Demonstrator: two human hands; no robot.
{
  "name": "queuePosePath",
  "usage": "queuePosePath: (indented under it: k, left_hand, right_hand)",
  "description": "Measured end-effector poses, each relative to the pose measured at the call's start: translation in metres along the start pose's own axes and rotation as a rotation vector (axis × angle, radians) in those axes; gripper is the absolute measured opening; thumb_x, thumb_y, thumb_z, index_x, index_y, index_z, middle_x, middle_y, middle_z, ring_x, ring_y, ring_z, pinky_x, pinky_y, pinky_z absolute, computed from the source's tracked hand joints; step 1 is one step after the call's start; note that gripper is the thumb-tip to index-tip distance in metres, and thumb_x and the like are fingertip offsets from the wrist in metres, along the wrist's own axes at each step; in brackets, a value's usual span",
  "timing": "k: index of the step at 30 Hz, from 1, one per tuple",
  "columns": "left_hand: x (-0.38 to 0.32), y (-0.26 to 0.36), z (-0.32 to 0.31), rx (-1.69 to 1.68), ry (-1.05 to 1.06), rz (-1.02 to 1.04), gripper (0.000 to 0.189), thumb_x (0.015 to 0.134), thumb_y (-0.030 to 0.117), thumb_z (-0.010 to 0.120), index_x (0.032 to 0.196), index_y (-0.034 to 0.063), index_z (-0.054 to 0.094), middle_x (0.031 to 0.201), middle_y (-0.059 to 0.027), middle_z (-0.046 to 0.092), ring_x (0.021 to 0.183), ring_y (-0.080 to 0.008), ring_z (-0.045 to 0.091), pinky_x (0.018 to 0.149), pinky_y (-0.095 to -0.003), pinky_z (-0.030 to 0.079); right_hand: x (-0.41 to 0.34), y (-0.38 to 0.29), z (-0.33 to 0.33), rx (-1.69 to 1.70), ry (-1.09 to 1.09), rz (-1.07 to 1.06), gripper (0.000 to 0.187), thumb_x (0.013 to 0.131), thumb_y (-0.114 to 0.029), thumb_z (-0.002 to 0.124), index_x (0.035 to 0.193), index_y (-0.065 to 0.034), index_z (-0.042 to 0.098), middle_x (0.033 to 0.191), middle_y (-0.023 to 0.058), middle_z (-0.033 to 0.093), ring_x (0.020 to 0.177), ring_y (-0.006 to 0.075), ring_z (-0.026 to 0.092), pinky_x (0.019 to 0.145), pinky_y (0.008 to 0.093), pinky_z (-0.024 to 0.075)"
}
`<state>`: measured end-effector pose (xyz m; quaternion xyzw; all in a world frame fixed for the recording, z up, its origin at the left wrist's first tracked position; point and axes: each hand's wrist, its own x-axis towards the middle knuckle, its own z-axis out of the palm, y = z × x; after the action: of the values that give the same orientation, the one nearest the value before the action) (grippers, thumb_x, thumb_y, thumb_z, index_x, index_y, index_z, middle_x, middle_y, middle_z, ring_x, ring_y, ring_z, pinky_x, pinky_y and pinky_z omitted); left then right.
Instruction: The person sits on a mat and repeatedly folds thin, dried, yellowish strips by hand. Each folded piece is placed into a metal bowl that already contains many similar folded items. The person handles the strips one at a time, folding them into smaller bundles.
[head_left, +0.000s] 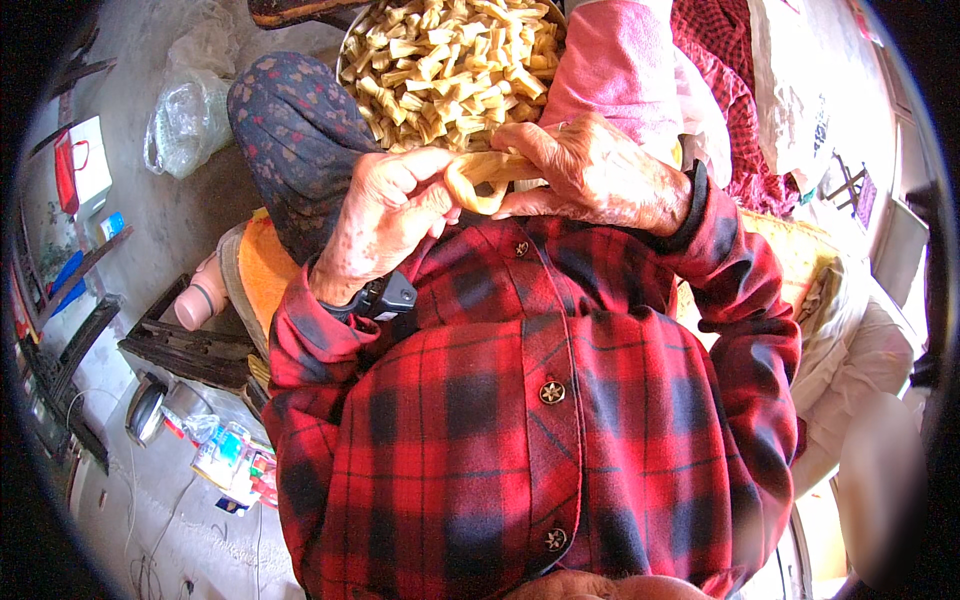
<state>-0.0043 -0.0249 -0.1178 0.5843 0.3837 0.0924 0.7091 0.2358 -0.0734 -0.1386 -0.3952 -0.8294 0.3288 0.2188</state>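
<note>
My left hand (397, 210) pinches one side of a pale yellow, flexible strip (476, 201), perhaps tofu skin, in front of my chest. The strip bends into a loop with a gap in its middle. On the other side my right hand (600, 176) grips the strip between thumb and fingers; its ends are partly hidden. Just beyond both hands, a round container (341, 56) with a thin rim holds a heap of short knotted pieces (450, 71) of the same colour.
A pink towel (615, 64) covers my right leg. To the left are a clear plastic bag (187, 124), a pink bottle (201, 296) and a dark wooden frame (180, 349). Packages (225, 454) and a metal pot (184, 405) stand lower left. Red checked cloth (720, 82) hangs right.
</note>
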Motion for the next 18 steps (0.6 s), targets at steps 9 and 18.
queuePosePath:
  k: [9,18]
  left_hand:
    - [-0.004,-0.014,-0.005,0.401,0.052,0.241,0.021,0.092,0.008,0.059,0.109,-0.0028,0.063,0.081,-0.0073,0.066,0.073,-0.0134,0.062,0.066,-0.0275,0.050]
    - [-0.015,-0.016,-0.019,0.571,0.057,0.268,0.015,0.087,0.004,0.058,0.101,-0.0013,0.062,0.082,-0.0188,0.064,0.074,-0.0345,0.066,0.066,-0.0368,0.051]
  right_hand:
    - [-0.010,0.004,0.000,0.072,-0.068,0.086,0.037,0.087,-0.026,0.069,0.110,0.0003,0.057,0.073,0.0149,0.064,0.064,0.0326,0.065,0.056,0.0399,0.0505]
    - [-0.018,0.012,-0.001,0.255,-0.004,0.042,0.020,0.093,-0.016,0.061,0.100,0.0025,0.063,0.071,0.0164,0.061,0.063,0.0325,0.062,0.057,0.0396,0.0482]
